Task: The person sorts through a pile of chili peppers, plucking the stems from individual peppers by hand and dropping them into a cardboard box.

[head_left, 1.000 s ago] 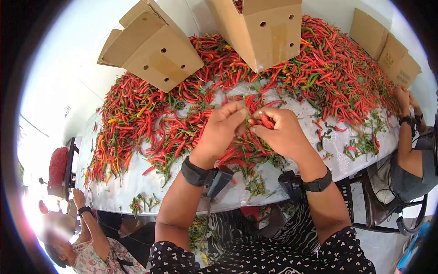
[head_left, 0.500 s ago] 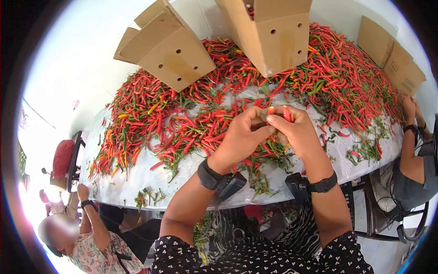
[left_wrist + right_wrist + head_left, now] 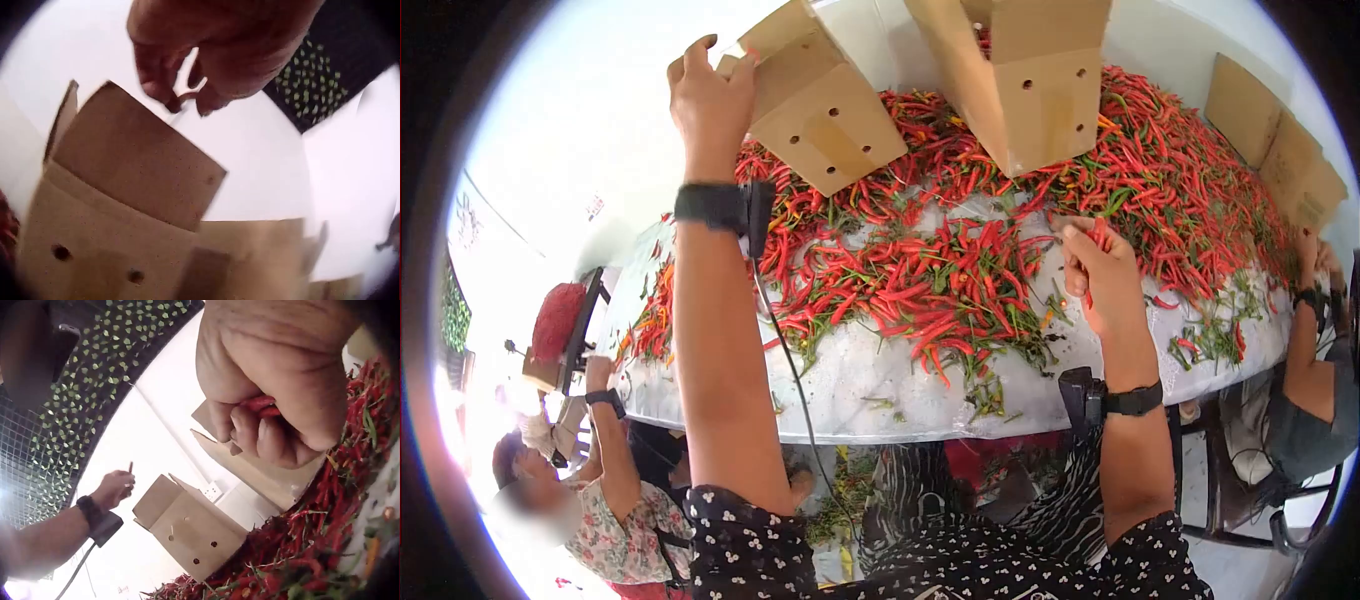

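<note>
My left hand [image 3: 712, 105] is raised beside the upper flaps of the left cardboard box [image 3: 830, 130]. In the left wrist view, its thumb and fingertips pinch a small reddish piece [image 3: 187, 97], which looks like a chili pepper and is mostly hidden by the fingers. Over the table, my right hand [image 3: 1108, 275] curls around red chili peppers [image 3: 262, 406]; their ends show between the fingers and palm. A loose pile of red chilies with green stems [image 3: 920, 290] lies in front of me, to the left of the right hand.
A second cardboard box [image 3: 1050, 110] stands among a large heap of chilies [image 3: 1170, 190] at the back. More flattened-looking cardboard [image 3: 1280, 150] leans at the right. Stem scraps [image 3: 990, 395] lie near the table edge [image 3: 880, 438]. People sit at both sides.
Both hands were together over the pile, working at chilies. The left hand has moved up and left to the box; the right has moved rightward, still holding chilies. The head view has shifted slightly.
</note>
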Action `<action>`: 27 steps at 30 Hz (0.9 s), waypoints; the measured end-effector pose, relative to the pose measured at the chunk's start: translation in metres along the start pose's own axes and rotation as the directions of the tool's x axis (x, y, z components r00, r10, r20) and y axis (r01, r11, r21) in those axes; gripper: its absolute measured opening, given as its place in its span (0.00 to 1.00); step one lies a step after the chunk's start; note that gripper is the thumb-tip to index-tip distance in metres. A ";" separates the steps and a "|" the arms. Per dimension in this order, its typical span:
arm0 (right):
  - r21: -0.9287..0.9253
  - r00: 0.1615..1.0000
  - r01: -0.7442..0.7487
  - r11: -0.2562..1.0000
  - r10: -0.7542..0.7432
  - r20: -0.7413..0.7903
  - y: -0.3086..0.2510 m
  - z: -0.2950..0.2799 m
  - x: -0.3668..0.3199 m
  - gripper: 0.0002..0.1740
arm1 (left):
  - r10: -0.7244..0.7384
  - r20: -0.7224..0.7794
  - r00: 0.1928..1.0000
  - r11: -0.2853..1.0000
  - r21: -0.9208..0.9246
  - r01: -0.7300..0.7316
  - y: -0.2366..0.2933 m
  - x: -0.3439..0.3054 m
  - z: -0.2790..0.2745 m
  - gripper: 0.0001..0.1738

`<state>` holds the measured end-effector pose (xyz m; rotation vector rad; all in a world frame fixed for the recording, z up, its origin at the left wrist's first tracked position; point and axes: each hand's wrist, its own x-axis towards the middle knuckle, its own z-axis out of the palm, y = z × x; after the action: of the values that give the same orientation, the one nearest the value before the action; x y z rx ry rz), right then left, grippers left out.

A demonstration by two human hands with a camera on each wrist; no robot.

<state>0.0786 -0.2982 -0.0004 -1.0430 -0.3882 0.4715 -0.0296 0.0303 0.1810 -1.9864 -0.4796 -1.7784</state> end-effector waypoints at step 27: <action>0.148 0.999 -0.045 0.988 0.047 -0.013 -0.002 -0.019 0.004 0.09 | 0.628 0.629 0.457 0.518 -0.777 0.357 0.161 -0.167 0.005 0.12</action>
<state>0.0919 -0.3109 -0.0073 -0.9131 -0.3100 0.5247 0.0388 -0.0989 0.0006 -3.5035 0.5361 -0.5442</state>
